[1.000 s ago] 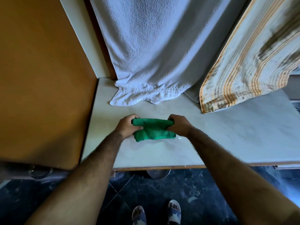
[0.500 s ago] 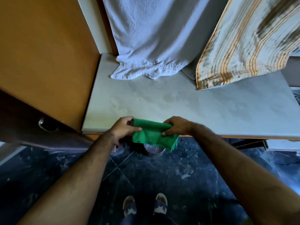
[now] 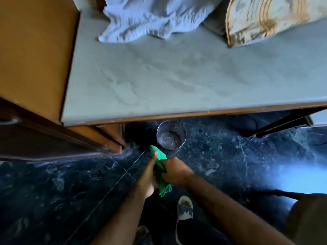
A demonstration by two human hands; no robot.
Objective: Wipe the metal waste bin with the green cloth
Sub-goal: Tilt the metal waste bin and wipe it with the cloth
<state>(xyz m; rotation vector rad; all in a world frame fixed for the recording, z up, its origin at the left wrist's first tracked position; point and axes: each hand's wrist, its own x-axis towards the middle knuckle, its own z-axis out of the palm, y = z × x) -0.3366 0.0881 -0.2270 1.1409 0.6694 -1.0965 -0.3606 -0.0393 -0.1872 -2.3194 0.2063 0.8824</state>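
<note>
Both hands are low over the dark marbled floor, near the front edge of the worktop. The right hand is curled into a closed grip around the middle of the green cloth, knuckles up. The left hand lies along the left side of the cloth with its fingers stretched out almost straight, fingertips pressed against the cloth's far end; it touches the cloth but whether it pinches it cannot be told. The cloth is bunched into a long strip running from just beside the bin to a fringed tail hanging at the near side of the right hand.

There is one metal waste bin, round, with mesh-like walls, standing upright on the floor at the worktop's front edge. The cloth's far tip sits just beside the bin's near-left wall; contact cannot be made out.

On the worktop lie two fabrics: a pale blue towel at far centre and a cream cloth with orange stripes at far right, both blurred. An orange-brown cabinet stands to the left. One sandalled foot shows clearly near the bottom edge, with part of a second to its left.
</note>
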